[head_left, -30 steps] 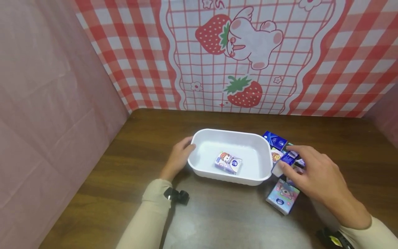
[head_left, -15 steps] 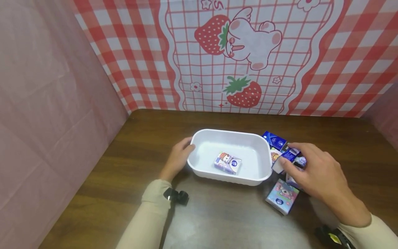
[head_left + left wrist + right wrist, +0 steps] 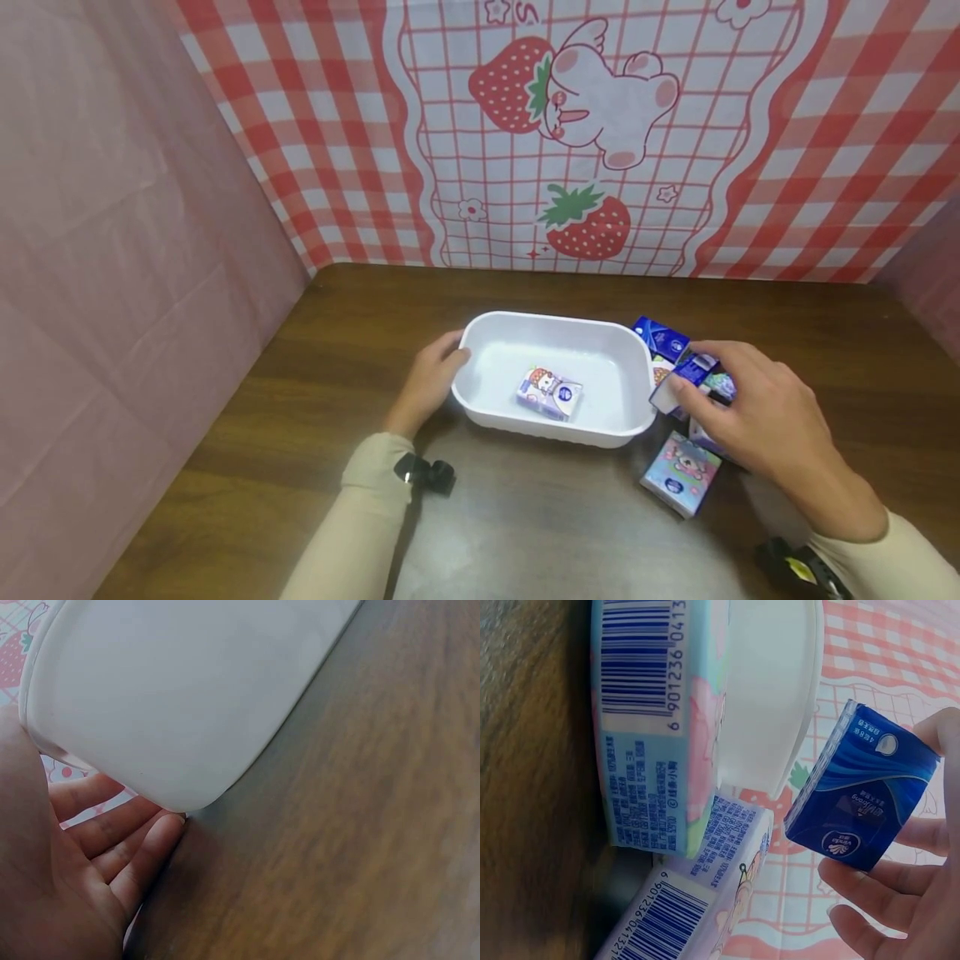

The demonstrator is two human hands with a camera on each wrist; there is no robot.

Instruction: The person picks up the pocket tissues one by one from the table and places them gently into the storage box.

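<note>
A white plastic basin (image 3: 555, 432) stands on the table, with one lilac tissue pack (image 3: 550, 393) lying inside. My left hand (image 3: 429, 379) holds the basin's left end, thumb over the rim and fingers behind the outer wall, as the left wrist view also shows. At the basin's right end, my right hand (image 3: 772, 417) pinches a dark blue tissue pack (image 3: 864, 791) between thumb and fingers. That pack is tilted and overlaps the basin's right rim in the head view. Under and around the right hand lie several more tissue packs, partly hidden by it.
Another blue tissue pack (image 3: 662, 337) lies behind the basin's right corner. Nearer the front is a light blue pack with a bear print (image 3: 681, 475). The brown wooden table (image 3: 360, 317) ends at a red checked cloth (image 3: 352, 167) hanging behind it.
My right hand has shifted slightly left with the blue tissue pack, toward the basin, uncovering more of the packs beneath. The left hand and basin have stayed put.
</note>
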